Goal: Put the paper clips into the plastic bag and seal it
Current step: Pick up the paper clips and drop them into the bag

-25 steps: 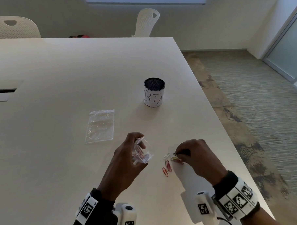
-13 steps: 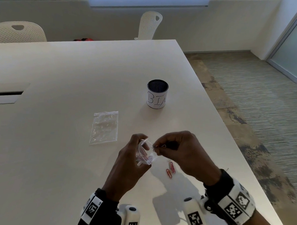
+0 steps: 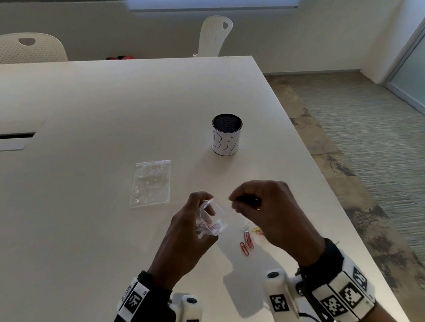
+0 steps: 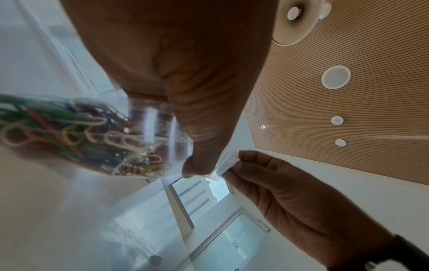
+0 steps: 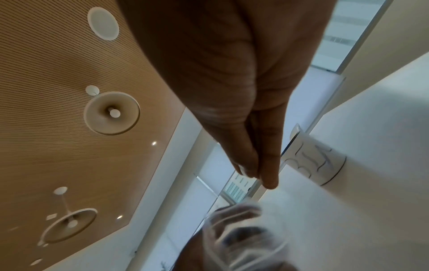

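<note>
Plastic bag [image 3: 210, 219]: small, clear, limp film, held above the bench [image 3: 87, 106] in the left hand [image 3: 186, 235], whose grip pinches the bag's mouth rim; coloured clips already inside. Paper clips [image 3: 248, 240]: loose on the bench below the right hand [image 3: 270, 212], fingertips pressed together, apparently holding nothing. Judged light, slippery; bag best held by its stiffer zip rim.
</note>
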`<state>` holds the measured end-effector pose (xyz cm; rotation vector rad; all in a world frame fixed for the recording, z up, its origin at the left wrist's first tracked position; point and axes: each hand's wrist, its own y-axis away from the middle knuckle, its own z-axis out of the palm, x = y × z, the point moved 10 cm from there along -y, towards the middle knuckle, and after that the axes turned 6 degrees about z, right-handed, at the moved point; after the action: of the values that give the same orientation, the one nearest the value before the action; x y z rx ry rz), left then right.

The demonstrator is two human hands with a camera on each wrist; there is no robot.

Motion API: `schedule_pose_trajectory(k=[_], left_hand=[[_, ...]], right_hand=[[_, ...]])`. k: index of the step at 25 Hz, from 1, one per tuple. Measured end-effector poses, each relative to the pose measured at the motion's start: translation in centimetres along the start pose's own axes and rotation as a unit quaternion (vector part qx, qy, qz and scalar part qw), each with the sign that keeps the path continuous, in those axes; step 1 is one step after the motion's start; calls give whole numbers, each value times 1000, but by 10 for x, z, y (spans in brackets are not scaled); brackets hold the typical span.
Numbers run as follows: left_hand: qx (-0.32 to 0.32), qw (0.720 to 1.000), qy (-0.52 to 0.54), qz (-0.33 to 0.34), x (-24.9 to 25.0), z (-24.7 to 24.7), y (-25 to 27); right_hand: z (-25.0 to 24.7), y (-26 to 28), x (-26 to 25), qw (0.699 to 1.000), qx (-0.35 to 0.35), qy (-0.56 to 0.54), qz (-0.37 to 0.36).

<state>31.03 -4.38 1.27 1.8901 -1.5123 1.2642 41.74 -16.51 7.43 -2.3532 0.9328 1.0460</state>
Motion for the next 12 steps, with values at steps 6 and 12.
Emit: schedule_pose_trajectory(k=[6, 12], left_hand=[[0, 1000, 2, 1, -2, 1, -1], [-1, 1000, 0, 2, -3, 4, -3]], right_hand=[[7, 24, 81, 950, -126, 245, 148], [38, 39, 97, 945, -139, 207, 212]])
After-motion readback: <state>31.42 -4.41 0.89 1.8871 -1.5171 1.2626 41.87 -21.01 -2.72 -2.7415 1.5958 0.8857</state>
